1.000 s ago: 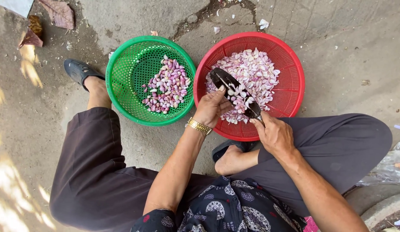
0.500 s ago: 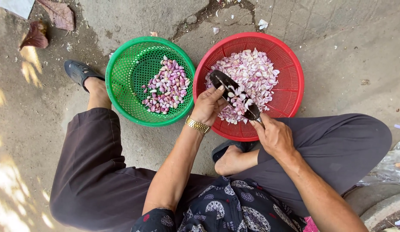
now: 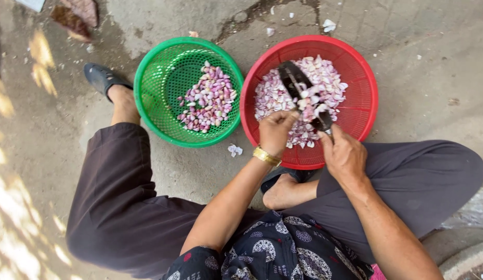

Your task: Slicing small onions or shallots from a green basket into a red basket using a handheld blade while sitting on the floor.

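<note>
Right hand (image 3: pixel 346 155): grip clenched on dark knife (image 3: pixel 304 93), blade flat above red basket (image 3: pixel 363 111) of pale peelings. Left hand (image 3: pixel 277 130): fingers curled at blade's near end, contents hidden. Green basket (image 3: pixel 148 98) just beside, holding purple shallot pieces (image 3: pixel 208 101). All on concrete floor (image 3: pixel 433 62).

Two baskets (image 3: pixel 148 103) side by side, hands (image 3: pixel 275 132) over the right one.
</note>
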